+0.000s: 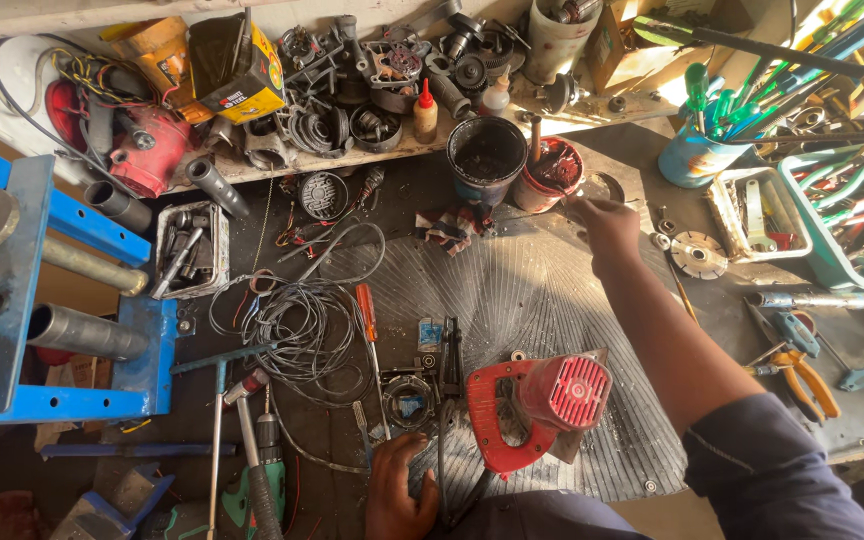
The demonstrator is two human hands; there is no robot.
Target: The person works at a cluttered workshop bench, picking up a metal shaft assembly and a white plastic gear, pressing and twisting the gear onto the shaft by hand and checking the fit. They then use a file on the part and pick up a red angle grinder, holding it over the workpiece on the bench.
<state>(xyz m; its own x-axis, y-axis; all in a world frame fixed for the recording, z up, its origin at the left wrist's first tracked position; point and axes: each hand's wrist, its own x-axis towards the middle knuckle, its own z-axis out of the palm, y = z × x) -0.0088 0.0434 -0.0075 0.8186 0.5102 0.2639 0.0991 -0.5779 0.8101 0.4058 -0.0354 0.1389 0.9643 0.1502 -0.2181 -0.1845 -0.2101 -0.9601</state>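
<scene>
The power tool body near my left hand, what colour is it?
Red power tool body, seen in the head view.

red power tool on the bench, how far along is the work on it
The red power tool lies on the mat with parts beside it, so it looks opened up already. In hand: the right hand reaches to the red tub at the back, while the left hand rests on dark parts at the front edge. The loose round part still lies apart.

Blue press frame point(12, 290), coiled wires point(302, 325).
</scene>
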